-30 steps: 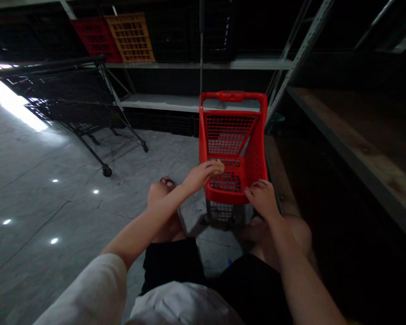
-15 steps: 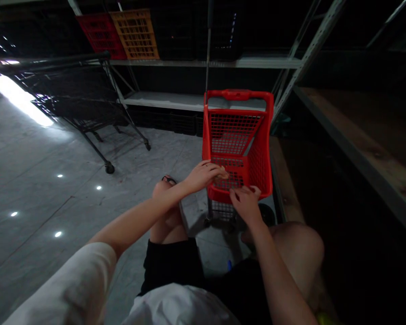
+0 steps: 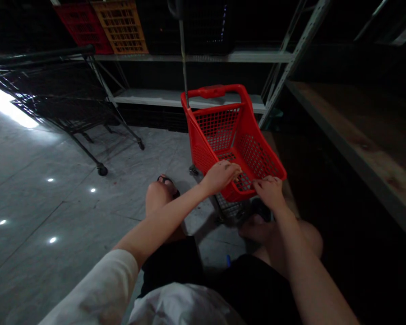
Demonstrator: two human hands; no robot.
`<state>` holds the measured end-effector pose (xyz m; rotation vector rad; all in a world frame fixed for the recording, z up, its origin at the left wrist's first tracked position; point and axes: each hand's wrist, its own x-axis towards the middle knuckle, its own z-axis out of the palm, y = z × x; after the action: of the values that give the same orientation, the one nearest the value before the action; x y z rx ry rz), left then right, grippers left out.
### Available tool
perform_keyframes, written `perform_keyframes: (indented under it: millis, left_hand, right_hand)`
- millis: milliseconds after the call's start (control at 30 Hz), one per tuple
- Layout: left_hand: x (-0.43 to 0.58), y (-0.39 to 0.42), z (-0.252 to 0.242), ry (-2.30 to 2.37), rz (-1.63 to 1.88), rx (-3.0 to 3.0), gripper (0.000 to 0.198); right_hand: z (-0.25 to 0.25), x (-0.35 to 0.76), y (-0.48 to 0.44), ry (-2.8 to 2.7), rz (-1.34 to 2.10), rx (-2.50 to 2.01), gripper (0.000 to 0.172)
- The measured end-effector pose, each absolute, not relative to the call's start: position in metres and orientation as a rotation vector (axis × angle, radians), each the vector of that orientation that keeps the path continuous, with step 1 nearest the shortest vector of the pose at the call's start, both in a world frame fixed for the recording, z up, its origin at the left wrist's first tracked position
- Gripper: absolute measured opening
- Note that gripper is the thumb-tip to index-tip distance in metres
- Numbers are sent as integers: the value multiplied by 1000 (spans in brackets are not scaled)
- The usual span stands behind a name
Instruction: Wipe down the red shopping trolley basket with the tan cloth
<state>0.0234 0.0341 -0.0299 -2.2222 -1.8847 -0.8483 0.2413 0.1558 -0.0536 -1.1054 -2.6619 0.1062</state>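
Note:
A small red plastic shopping cart (image 3: 223,131) stands on the floor in front of my knees, its basket turned at an angle with the handle at the far end. My left hand (image 3: 219,176) lies on the near rim of the basket with its fingers curled; what is under them is hidden. My right hand (image 3: 269,192) grips the same rim at the near right corner, fingers closed over the edge. The two hands are about a hand's width apart. My bare knees and black shorts are below them.
A black wire shopping cart (image 3: 64,104) stands to the left on the grey tiled floor (image 3: 54,203). Metal shelving runs along the back, with a red crate (image 3: 84,22) and an orange crate (image 3: 122,25) on top. A low wooden shelf (image 3: 358,131) runs along the right.
The red cart has swung so its basket now points to the upper left. My right hand moved to the rim's right corner. The pale thing seen in my left hand a second ago no longer shows.

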Motion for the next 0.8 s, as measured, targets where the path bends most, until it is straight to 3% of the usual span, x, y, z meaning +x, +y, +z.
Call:
perform_keyframes:
  millis: [167,333,500,800]
  left_hand:
    - [42,36,-31,-1807,-588,-2245,24]
    - [-59,34,3,-2102,-356,-1895,26]
    - [-124,24,24,-2205,-343,-1669,25]
    - [27,44,-35,-2115,-676,-1656,23]
  right_hand:
    - [-50,220,121,-2658,243,-973,41]
    - [-64,217,105,-2634,461,-683,48]
    - [-69,221,125,-2632,513,-655,52]
    - [-40,177,107,-2579,-1,-1246,52]
